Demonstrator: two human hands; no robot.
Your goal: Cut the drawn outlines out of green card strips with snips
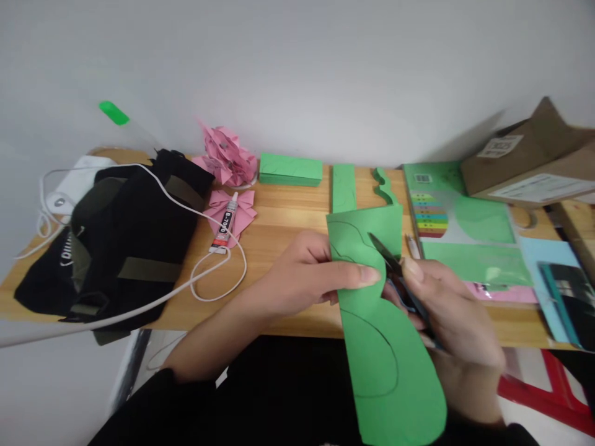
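The wooden table (279, 223) runs across in front of me, pushed against a pale wall. On its left lies a black bag (125, 235) with a white cable (204, 272) looped over it. To the right sit a cardboard box (534, 161) and a pack of coloured paper (446, 210).

Over the near edge of the table I hold a long green paper strip (381, 353). Its long axis runs from the table down toward my lap, and pencilled curves are drawn on it. My left hand (307, 272) is closed on the strip's left edge, thumb on top, pinching it about midway. My right hand (446, 310) comes in from the right edge and is closed around the handles of a small pair of scissors (385, 257). The blades point up and left, and the tip lies on the strip's upper part, close to a drawn line. So the paper lies left of the cutting hand, just beside it.

Farther back are cut green pieces (344, 186), crumpled pink paper (227, 155), and a glue tube (224, 229).
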